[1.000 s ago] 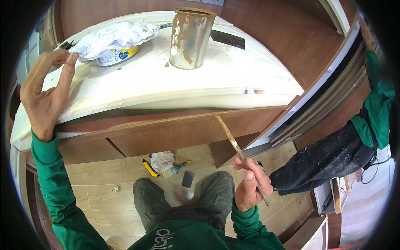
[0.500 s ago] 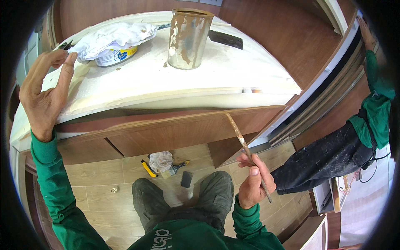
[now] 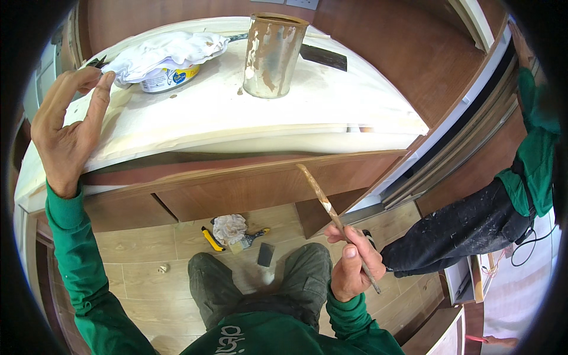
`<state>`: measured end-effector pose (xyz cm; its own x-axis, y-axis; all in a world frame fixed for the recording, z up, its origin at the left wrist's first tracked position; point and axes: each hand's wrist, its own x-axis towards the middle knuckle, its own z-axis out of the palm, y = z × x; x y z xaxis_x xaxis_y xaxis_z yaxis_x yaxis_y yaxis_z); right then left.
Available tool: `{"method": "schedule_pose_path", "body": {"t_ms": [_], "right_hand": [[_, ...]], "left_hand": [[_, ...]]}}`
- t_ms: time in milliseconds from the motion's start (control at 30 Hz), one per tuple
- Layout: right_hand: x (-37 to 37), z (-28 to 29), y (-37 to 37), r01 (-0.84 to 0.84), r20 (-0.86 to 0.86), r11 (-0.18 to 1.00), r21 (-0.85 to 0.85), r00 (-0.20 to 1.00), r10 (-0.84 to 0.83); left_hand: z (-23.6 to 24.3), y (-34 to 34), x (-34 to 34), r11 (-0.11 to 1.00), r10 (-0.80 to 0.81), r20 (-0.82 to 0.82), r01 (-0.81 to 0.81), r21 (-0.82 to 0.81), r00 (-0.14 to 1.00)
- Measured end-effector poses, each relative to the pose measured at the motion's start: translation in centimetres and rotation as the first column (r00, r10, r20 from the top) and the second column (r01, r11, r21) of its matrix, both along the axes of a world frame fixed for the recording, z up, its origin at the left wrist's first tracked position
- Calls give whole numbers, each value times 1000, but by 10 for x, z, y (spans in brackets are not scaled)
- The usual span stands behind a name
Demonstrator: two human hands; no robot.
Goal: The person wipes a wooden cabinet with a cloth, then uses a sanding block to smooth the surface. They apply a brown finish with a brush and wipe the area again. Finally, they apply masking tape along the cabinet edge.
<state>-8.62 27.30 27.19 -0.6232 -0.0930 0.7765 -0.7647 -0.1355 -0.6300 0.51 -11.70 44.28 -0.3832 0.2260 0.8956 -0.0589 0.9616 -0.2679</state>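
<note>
My right hand [image 3: 355, 263] is closed around a slim, paint-stained paintbrush [image 3: 327, 206]. The brown tip of the brush is at the upper edge of the wooden front panel [image 3: 236, 189]; contact cannot be made out for sure. Raised at the left, my left hand [image 3: 68, 133] has its thumb and fingers curved apart, with the fingertips beside a crumpled white cloth [image 3: 163, 56]. That cloth lies over a short yellow, white and blue tin [image 3: 170, 80]. A tall metal can [image 3: 274, 59], smeared with brown paint, stands on the covered white worktop [image 3: 331, 106].
Behind the can lies a dark flat strip [image 3: 323, 57]. On the floor are a yellow-and-black tool [image 3: 212, 239], a crumpled rag [image 3: 229, 228], a wide brush [image 3: 254, 237] and a dark pad [image 3: 265, 254]. A co-worker [image 3: 461, 234] in green stands close at the right.
My right hand and the brush have shifted left, the tip moving along the panel edge. The left hand keeps its curved pose. A hand with something red appears at the lower right.
</note>
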Motion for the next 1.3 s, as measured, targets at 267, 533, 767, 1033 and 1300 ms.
{"method": "schedule_pose_path", "body": {"t_ms": [267,533,767,1033,1300], "right_hand": [[1,1,-7,7,32,1000,11,999,-7],[-1,0,-5,37,38,999,-5,999,-37],[-4,1,-2,72,27,997,-13,997,-72],[-3,3,0,85,77,996,-41,994,-82],[-8,1,7,122,87,991,-53,989,-117]], "left_hand": [[-1,-2,1,1000,-6,-18,6,-9,1000],[-1,0,1,1000,-12,-21,13,0,1000],[-1,-1,2,1000,-10,-22,9,-17,1000],[-1,-1,2,1000,-11,-25,11,-14,1000],[-1,0,2,1000,0,-30,-1,-4,1000]]}}
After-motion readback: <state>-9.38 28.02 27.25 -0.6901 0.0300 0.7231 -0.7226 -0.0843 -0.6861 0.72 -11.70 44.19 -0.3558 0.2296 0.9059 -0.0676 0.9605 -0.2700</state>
